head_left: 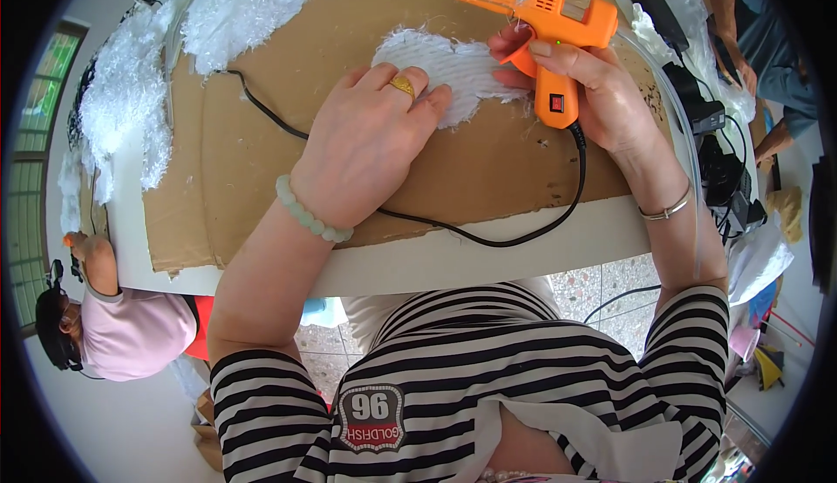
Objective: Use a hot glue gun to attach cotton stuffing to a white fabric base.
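**Glue gun held over a white fuzzy piece on the cardboard**

The person's left hand point(370, 147) lies flat, palm down, on a sheet of brown cardboard point(235, 160) that covers most of the white table point(488, 252). Its fingers are spread and closed on nothing; the fingertips press on the near edge of a white fuzzy piece point(453, 69) lying toward the far middle of the cardboard. A gold ring sits on one finger and a pale green bead bracelet point(309, 213) circles the wrist.

The right hand point(593, 99) is wrapped around the handle of an orange glue gun point(540, 12), one finger curled at the trigger. The gun is above the right end of the fuzzy piece, its nozzle pointing left. Its black cord point(514, 234) loops down to the near edge of the cardboard and runs left beneath the left hand. A thin metal bangle point(667, 211) is on the right wrist.

A heap of white fluffy material point(174, 38) lies at the far left corner. Another person in a pink top point(131, 330) is beside the table's left edge.
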